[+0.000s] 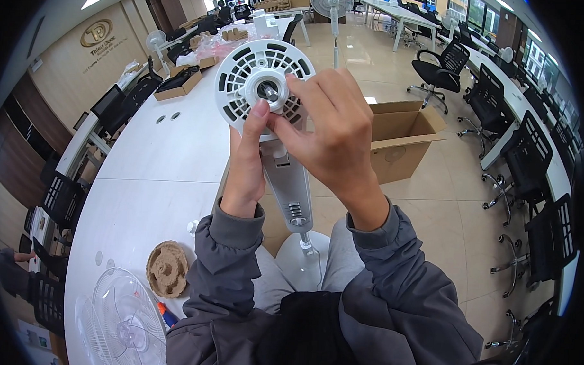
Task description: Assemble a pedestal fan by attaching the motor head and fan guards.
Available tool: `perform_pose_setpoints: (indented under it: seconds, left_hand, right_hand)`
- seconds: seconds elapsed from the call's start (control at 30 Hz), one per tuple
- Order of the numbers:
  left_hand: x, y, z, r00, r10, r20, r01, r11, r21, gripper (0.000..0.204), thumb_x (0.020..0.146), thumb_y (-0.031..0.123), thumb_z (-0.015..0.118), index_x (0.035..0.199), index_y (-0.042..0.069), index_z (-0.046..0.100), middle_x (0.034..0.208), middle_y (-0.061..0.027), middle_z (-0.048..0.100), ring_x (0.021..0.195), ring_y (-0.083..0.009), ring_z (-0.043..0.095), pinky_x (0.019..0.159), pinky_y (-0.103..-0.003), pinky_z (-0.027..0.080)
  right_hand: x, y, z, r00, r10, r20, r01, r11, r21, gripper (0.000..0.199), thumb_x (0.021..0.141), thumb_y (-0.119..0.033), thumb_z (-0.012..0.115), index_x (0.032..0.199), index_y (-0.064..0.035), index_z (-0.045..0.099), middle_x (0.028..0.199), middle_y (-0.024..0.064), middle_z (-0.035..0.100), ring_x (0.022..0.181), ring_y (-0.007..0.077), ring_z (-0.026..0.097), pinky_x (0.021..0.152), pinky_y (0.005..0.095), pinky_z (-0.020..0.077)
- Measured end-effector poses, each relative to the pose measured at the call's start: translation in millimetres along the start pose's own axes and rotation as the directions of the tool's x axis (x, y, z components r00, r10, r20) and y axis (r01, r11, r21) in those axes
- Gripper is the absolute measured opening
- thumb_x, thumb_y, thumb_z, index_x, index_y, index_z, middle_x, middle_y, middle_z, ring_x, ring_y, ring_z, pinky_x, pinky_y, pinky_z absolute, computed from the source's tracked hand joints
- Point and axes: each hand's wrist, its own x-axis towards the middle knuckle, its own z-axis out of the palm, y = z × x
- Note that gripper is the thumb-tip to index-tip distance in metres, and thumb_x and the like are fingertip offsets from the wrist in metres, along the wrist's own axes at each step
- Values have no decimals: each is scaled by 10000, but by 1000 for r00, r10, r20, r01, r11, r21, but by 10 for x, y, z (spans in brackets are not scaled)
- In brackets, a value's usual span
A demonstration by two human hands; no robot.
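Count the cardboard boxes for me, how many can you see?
2. One open cardboard box sits on the floor, right of the hands. One flat cardboard box lies on the white table, far left. More may hide among the distant clutter.

The white surface (151, 171) carries a clear fan blade (127, 328) and a wire fan guard (87, 323). A round brown pulp pad (167, 269) lies just beside them, with open boxes (178, 83) at the far end.

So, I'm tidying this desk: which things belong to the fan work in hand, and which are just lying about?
In hand: white fan motor housing, held by left hand and right hand; fan stand.
Lying about: clear fan guard, round pulp packing piece, open cardboard box.
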Motion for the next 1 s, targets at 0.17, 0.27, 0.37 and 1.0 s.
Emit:
perform_pose_setpoints:
  seconds: [0.17, 0.27, 0.37, 1.0]
  left_hand:
    - [-23, 38, -10, 1000, -16, 4, 17, 999, -39, 637, 969, 604, 532, 1399, 135, 487, 1312, -66, 587, 1233, -194, 558, 1029, -367, 454]
    - [-17, 45, -18, 995, -81, 63, 87, 992, -90, 633, 984, 620, 499, 1424, 167, 461, 1336, -57, 575, 1244, -193, 553, 1035, -361, 455]
    - [-2, 27, 14, 1000, 18, 3, -18, 994, -112, 633, 981, 579, 548, 1344, 61, 510, 1203, -90, 629, 1093, -169, 630, 930, -327, 524]
    - [-48, 84, 47, 1000, -21, -8, 20, 991, -135, 674, 950, 529, 591, 1406, 50, 460, 1285, -119, 591, 1156, -205, 620, 967, -352, 527]
  right_hand:
    - [-52, -54, -33, 999, -34, 5, 35, 999, -22, 343, 628, -112, 824, 910, 13, 674, 754, 83, 538, 692, 256, 538, 576, 352, 442]
    - [-69, -39, -73, 997, -67, 36, 68, 997, -39, 270, 666, -136, 810, 841, -14, 645, 741, 75, 522, 681, 252, 535, 555, 341, 442]
    - [-9, 50, -110, 990, -121, 73, 124, 992, -28, 254, 680, -145, 815, 809, -38, 625, 740, 70, 532, 679, 256, 537, 564, 344, 447]
    - [12, 72, -53, 999, -37, 22, 35, 996, 87, 589, 553, -89, 866, 1114, -2, 713, 1040, 106, 634, 936, 289, 587, 767, 387, 498]
